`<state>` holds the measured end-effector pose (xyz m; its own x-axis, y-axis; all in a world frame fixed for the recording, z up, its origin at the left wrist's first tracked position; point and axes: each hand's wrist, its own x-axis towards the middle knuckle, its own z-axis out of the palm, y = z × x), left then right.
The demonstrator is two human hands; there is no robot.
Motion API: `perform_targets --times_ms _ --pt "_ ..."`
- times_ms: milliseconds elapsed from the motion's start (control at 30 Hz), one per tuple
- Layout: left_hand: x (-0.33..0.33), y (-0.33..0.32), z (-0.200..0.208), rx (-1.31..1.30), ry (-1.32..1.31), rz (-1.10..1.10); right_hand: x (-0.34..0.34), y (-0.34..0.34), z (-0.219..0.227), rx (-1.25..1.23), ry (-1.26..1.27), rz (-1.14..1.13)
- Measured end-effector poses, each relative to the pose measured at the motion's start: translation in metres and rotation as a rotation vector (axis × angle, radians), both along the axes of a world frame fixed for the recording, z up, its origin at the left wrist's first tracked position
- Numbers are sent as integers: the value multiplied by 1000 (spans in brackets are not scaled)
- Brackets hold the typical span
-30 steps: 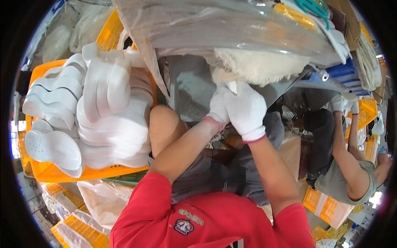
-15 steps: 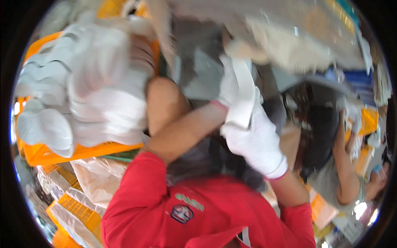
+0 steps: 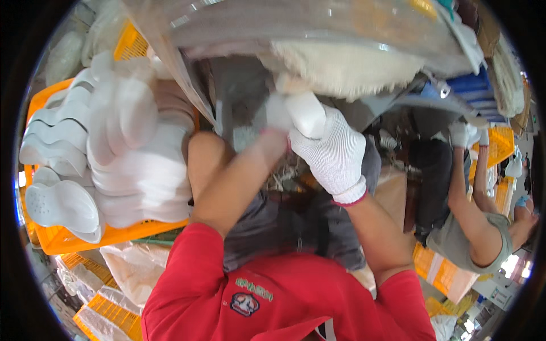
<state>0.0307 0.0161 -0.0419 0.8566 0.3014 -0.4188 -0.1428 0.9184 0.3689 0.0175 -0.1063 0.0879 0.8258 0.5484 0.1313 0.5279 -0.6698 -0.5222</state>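
Note:
A smooth white, curved piece (image 3: 307, 115) points away from me, its near end toward my chest. My right hand (image 3: 333, 149), in a white knitted glove with a red cuff edge, is closed around its right side. My left hand (image 3: 277, 116), also in a white glove, is at its left side, smeared by motion, so its fingers do not show clearly. The far end of the piece is close to a beige rounded part (image 3: 293, 84) under the grey hood; I cannot tell whether they touch.
On my left an orange crate (image 3: 119, 233) holds stacked white curved pieces (image 3: 136, 176), one with small holes. A grey plastic-like hood (image 3: 318, 34) with fuzzy cream material (image 3: 347, 65) hangs ahead. At right another person (image 3: 472, 233) works beside orange crates (image 3: 500, 145).
The white piece has swung left and now shows its near end more. My right hand has moved up and left with it. The hood appears lower and farther left in the view.

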Motion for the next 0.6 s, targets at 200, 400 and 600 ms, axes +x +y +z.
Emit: perform_targets --times_ms 200,400,600 --pt "-6 -34 -18 406 64 304 11 8 8 -19 -32 209" --pt "9 -9 0 -200 125 -162 -39 -37 29 -224 -7 313" --pt "-15 60 57 -439 52 -114 -13 -22 24 -140 -104 430"
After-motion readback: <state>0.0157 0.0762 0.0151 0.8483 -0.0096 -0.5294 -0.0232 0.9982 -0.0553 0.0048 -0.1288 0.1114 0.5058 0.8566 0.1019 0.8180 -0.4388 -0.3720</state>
